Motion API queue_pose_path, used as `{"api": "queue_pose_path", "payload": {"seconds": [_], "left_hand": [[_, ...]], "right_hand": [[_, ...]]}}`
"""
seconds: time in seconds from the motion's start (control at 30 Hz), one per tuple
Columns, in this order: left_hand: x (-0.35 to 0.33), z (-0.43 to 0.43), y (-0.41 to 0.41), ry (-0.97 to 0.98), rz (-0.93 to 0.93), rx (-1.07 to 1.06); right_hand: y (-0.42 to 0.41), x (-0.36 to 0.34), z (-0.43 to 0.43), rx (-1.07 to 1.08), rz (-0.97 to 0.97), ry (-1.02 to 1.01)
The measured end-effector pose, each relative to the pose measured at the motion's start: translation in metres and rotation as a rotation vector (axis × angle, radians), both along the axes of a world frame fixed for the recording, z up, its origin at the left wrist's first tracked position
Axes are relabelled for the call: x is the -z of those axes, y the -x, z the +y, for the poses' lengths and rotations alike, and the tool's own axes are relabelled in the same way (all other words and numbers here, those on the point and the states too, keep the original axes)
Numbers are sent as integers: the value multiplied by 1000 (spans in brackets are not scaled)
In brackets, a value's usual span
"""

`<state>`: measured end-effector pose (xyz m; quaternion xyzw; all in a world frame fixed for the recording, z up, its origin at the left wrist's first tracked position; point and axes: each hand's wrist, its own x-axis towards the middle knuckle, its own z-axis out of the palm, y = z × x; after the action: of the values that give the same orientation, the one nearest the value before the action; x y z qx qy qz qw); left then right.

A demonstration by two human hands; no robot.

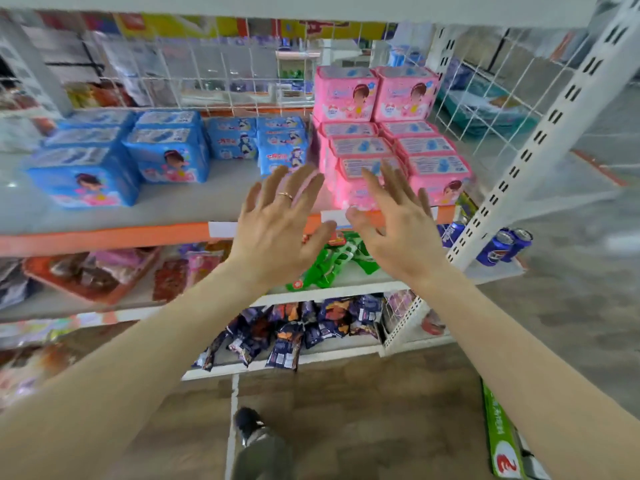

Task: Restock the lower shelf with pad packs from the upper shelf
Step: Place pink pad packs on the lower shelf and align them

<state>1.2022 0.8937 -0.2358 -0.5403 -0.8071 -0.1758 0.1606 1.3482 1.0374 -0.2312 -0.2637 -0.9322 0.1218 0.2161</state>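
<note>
Left forearm (121, 358) & right forearm (519, 368) fill the foreground, both stretched fwd. Far left of the left hand (277, 220): blue pad packs (83, 178) sitting on the orange-edged shelf (104, 237). Left hand is empty, fingers fanned wide, ring (286, 195) on one. Right hand (398, 223) just beside it, also splayed, holding nothing, fingertips in front of the pink pad packs (436, 171). Touching or not, can't tell.

Below the hands, the lower shelf (346, 292) shows green packets (329, 268) and no pad pack visible on it. So the restock looks barely started w/ nearly all of it left, and the next grab is prob. a pink one.

Labels: pack print too blurred to read, just a cartoon girl on the blue & pink fronts. Right of the right hand, blue cans (502, 245) w/ the Pepsi logo.
</note>
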Motion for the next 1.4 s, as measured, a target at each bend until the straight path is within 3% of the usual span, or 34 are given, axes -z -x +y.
{"api": "queue_pose_path", "payload": {"seconds": [0.33, 0.87, 1.13, 1.4], "left_hand": [[-21, -85, -10, -6, 12, -41], [-38, -280, 91, -47, 18, -98], [-65, -286, 112, -99, 39, -76], [-76, -245, 108, -89, 43, -71]], "right_hand": [[-14, -32, -85, -52, -5, -69], [93, -42, -260, -104, 69, -84], [107, -73, -270, -98, 131, -115], [109, -84, -222, -120, 183, -118]]}}
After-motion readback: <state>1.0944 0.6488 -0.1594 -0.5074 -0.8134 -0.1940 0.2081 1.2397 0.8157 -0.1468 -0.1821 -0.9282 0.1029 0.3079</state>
